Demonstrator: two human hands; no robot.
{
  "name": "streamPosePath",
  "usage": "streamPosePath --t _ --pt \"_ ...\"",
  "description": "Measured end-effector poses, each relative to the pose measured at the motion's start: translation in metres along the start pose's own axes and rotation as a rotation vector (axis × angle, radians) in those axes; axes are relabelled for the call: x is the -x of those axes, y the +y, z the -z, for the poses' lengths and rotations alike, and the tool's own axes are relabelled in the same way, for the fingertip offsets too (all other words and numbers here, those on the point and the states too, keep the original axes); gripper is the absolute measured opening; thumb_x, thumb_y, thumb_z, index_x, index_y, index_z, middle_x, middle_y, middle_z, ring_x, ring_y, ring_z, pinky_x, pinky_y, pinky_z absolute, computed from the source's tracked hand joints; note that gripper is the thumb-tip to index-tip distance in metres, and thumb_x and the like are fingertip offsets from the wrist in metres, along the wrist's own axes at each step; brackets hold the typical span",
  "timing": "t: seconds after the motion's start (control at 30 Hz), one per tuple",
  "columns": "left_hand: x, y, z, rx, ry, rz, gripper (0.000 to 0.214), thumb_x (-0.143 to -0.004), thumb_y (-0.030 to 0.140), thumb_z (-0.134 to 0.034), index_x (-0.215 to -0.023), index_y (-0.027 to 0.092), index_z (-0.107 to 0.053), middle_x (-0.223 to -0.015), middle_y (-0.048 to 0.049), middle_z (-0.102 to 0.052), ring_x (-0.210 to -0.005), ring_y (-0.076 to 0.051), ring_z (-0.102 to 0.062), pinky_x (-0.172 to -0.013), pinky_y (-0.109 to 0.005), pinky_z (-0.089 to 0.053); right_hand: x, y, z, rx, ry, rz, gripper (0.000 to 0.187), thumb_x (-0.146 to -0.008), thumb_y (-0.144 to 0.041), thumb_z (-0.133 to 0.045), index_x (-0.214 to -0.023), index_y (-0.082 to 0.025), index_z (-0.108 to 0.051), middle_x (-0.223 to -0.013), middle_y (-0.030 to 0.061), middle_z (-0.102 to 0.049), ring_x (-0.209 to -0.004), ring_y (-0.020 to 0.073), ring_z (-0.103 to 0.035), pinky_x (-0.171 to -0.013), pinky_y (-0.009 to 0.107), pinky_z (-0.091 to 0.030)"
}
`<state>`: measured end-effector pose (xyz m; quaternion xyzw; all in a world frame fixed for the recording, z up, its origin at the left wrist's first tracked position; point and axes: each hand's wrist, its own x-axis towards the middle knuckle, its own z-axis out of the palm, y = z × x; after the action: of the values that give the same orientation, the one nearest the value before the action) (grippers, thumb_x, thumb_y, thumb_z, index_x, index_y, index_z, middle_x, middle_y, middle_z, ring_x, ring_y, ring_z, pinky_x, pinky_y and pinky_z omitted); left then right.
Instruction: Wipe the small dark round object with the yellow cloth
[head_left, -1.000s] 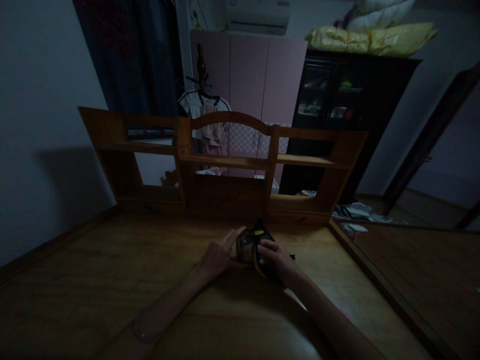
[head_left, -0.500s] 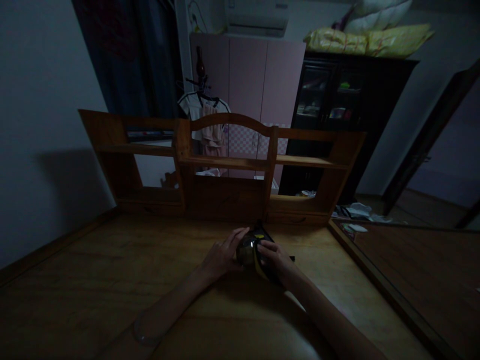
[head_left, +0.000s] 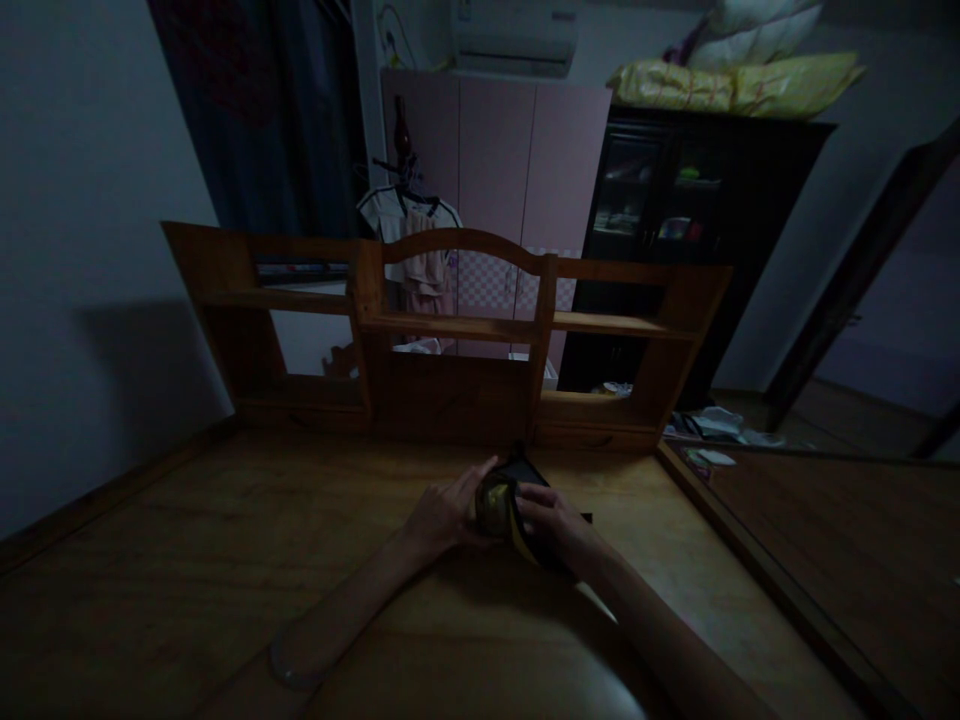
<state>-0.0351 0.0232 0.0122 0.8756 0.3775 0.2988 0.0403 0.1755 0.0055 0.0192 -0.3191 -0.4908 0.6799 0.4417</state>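
Low over the wooden tabletop [head_left: 300, 540], both of my hands grip a black and yellow object with a rounded, shiny front [head_left: 495, 506]; its exact kind is too dark to make out. My left hand [head_left: 446, 510] curves round the left side of the rounded part, thumb below and fingers above. On the right, my right hand [head_left: 551, 515] has its fingers closed over the yellow-edged black part. A dark flat piece [head_left: 529, 470] juts out behind, and a small black tip shows to the right of my right hand. The underside is hidden.
A wooden shelf unit [head_left: 450, 325] stands along the far edge of the tabletop. At left is a wall [head_left: 90, 250]; a raised wooden rim [head_left: 750, 560] runs along the right side. Beyond are pink cabinets [head_left: 495, 150] and a black cabinet [head_left: 705, 200].
The object has turned slightly in my hands: the bright glint on its rounded front is gone and a dull yellowish surface shows there. Both hands stay nearly in place.
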Motion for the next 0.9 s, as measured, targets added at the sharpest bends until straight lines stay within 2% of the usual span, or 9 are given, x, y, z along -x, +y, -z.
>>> streamPosePath --t 0.2,0.4,0.53,0.67,0.77,0.83,0.9 --pt "0.001 -0.002 0.000 -0.021 0.017 0.002 0.108 -0.063 0.053 -0.074 -0.146 0.027 -0.009 -0.136 -0.0093 -0.047 -0.108 -0.027 -0.059 -0.089 -0.033 -0.047 0.002 -0.005 -0.001 0.007 -0.057 0.014 0.029 -0.068 -0.032 -0.076 -0.091 -0.017 -0.068 -0.085 0.0033 -0.067 -0.069 0.0127 -0.059 -0.060 0.022 -0.040" --pt "0.001 -0.001 0.001 0.008 0.037 0.011 0.113 -0.059 0.056 -0.075 -0.146 0.025 -0.010 -0.137 -0.0108 -0.046 -0.114 -0.028 -0.055 -0.091 -0.034 -0.046 0.004 -0.008 -0.002 0.059 -0.129 0.043 0.032 -0.067 -0.026 -0.076 -0.097 -0.018 -0.067 -0.092 0.0042 -0.067 -0.082 0.0170 -0.062 -0.067 0.024 -0.043" --pt "0.002 0.002 0.003 0.088 0.030 0.054 0.113 -0.058 0.055 -0.075 -0.146 0.024 -0.012 -0.134 -0.0102 -0.049 -0.114 -0.028 -0.054 -0.092 -0.035 -0.046 0.004 -0.008 -0.002 0.062 -0.141 0.053 0.031 -0.069 -0.026 -0.074 -0.098 -0.017 -0.067 -0.091 0.0044 -0.068 -0.083 0.0178 -0.063 -0.070 0.025 -0.044" --pt "0.003 0.006 0.000 0.270 -0.018 0.098 0.101 -0.063 0.047 -0.073 -0.145 0.025 -0.017 -0.129 -0.0064 -0.055 -0.111 -0.025 -0.057 -0.092 -0.034 -0.046 0.002 -0.001 0.003 0.060 -0.098 0.011 0.028 -0.073 -0.032 -0.072 -0.096 -0.015 -0.068 -0.084 0.0048 -0.069 -0.069 0.0147 -0.062 -0.062 0.024 -0.043" --pt "0.003 0.009 -0.005 0.433 -0.025 0.099 0.086 -0.071 0.044 -0.066 -0.143 0.022 -0.024 -0.130 -0.0059 -0.053 -0.114 -0.025 -0.054 -0.095 -0.033 -0.044 0.000 0.005 0.005 0.032 -0.053 -0.025 0.029 -0.072 -0.039 -0.072 -0.085 -0.013 -0.070 -0.072 0.0037 -0.067 -0.059 0.0136 -0.059 -0.058 0.025 -0.042" --pt "0.002 0.011 -0.006 0.519 -0.027 0.089 0.078 -0.074 0.045 -0.062 -0.141 0.020 -0.030 -0.129 -0.0063 -0.054 -0.114 -0.025 -0.054 -0.095 -0.033 -0.044 0.000 0.005 0.004 0.016 -0.029 -0.020 0.030 -0.070 -0.041 -0.074 -0.079 -0.012 -0.070 -0.066 0.0026 -0.065 -0.056 0.0132 -0.058 -0.058 0.025 -0.043" --pt "0.001 0.013 -0.005 0.547 -0.029 0.088 0.075 -0.074 0.045 -0.062 -0.139 0.021 -0.033 -0.127 -0.0062 -0.055 -0.113 -0.024 -0.055 -0.094 -0.032 -0.044 0.001 0.003 0.002 0.006 -0.025 -0.012 0.030 -0.070 -0.041 -0.074 -0.080 -0.013 -0.070 -0.067 0.0027 -0.065 -0.058 0.0135 -0.059 -0.058 0.025 -0.043"
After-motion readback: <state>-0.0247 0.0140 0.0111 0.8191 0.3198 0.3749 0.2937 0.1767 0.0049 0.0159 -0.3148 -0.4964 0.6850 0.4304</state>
